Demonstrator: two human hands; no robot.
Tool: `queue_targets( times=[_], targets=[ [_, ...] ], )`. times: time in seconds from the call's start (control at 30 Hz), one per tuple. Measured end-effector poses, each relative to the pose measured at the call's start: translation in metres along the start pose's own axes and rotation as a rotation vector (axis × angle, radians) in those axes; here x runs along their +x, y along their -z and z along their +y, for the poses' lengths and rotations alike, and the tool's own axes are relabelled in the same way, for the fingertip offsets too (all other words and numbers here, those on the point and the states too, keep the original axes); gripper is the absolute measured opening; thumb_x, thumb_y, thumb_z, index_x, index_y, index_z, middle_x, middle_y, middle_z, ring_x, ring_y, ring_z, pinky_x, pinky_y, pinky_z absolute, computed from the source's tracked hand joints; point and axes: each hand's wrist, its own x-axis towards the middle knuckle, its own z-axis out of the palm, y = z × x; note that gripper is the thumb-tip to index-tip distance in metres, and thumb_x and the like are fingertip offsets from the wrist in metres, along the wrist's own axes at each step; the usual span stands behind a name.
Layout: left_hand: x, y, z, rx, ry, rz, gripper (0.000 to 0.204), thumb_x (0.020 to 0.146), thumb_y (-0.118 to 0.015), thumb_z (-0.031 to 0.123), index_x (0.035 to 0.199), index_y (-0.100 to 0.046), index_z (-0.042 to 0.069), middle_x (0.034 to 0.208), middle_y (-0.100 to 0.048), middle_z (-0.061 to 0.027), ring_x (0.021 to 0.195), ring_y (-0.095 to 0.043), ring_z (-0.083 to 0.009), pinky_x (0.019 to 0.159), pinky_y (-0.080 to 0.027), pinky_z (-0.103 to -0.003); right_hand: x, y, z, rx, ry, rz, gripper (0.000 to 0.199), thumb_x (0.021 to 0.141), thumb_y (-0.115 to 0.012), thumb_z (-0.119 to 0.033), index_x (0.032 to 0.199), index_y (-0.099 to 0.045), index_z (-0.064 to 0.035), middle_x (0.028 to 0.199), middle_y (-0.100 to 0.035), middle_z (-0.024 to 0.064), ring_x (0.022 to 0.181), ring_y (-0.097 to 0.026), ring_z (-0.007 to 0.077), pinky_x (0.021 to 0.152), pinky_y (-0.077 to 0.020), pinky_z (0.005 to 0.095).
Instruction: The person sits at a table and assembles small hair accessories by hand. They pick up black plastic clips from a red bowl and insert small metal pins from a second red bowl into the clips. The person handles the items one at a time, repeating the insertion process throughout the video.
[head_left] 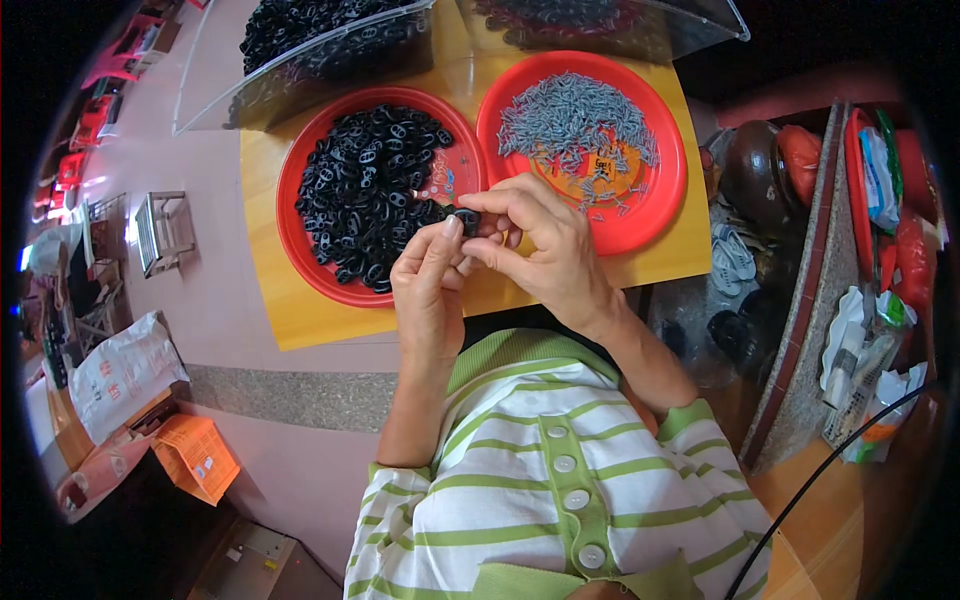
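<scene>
Green-striped shirt [520,485] fills the near edge. Beyond it, left hand [428,285] and right hand [550,240] pinch one glossy black piece [463,218], mostly hidden by fingertips, above a yellow table [300,318]. Farther, a red tray [287,225] of black pieces sits left, another red tray [671,140] of grey screws [565,112] right. Pink floor [225,240] spreads left; a clear bin [330,47] is cut off far.

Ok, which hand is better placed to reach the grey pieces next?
Probably the right hand; it is closer to the grey pieces and their red tray. The left hand is farther left, nearer the heap of black pieces.
</scene>
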Motion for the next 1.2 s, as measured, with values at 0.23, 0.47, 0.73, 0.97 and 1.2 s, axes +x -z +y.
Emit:
queue_targets(
  times=[0.23,0.47,0.73,0.97,1.2],
  targets=[
    [-0.002,-0.009,-0.006,-0.006,-0.087,0.002,0.022,0.095,-0.052,0.012,0.112,-0.057,-0.001,0.103,-0.064,-0.0090,0.075,-0.058,-0.0092,0.064,-0.047,-0.022,0.001,0.003,0.005,0.033,-0.048,-0.003,0.031,0.072,-0.074,-0.005,0.101,-0.064,-0.0023,0.083,-0.055,0.0052,0.066,-0.056,0.0114,0.059,-0.0472,0.0246],
    [0.005,0.005,-0.011,0.554,-0.554,-0.168,0.028,0.095,-0.050,0.010,0.120,-0.056,-0.001,0.108,-0.056,-0.0051,0.092,-0.052,-0.0085,0.081,-0.042,-0.021,-0.001,0.005,0.010,0.312,-0.153,-0.034,0.026,0.073,-0.077,-0.007,0.095,-0.065,-0.0008,0.077,-0.055,0.0003,0.066,-0.051,0.0054,0.058,-0.0433,0.0204],
    [-0.004,0.012,-0.030,0.511,-0.624,-0.157,0.017,0.094,-0.052,0.009,0.106,-0.059,0.000,0.099,-0.053,-0.0057,0.093,-0.049,-0.0130,0.083,-0.041,-0.024,-0.018,-0.004,0.016,0.578,-0.281,-0.076,0.019,0.079,-0.073,-0.008,0.090,-0.060,-0.0001,0.078,-0.053,-0.0030,0.070,-0.049,0.0018,0.059,-0.0428,0.0186],
    [-0.007,0.009,-0.035,0.414,-0.564,-0.101,0.014,0.096,-0.050,0.009,0.101,-0.059,0.001,0.087,-0.049,-0.0023,0.067,-0.042,-0.0054,0.057,-0.037,-0.018,-0.026,-0.010,0.014,0.643,-0.445,-0.094,0.013,0.084,-0.068,-0.005,0.093,-0.060,-0.0002,0.077,-0.056,-0.0033,0.072,-0.052,0.0010,0.060,-0.0434,0.0171],
    [0.007,0.001,-0.008,0.726,-0.535,-0.009,0.017,0.091,-0.056,0.003,0.106,-0.064,-0.001,0.089,-0.057,-0.0049,0.071,-0.051,-0.0102,0.064,-0.041,-0.021,0.002,0.000,0.022,0.599,-0.457,-0.115,0.017,0.084,-0.068,-0.007,0.099,-0.063,-0.0016,0.084,-0.061,-0.0007,0.075,-0.056,0.0035,0.063,-0.0454,0.0182]
  ],
)
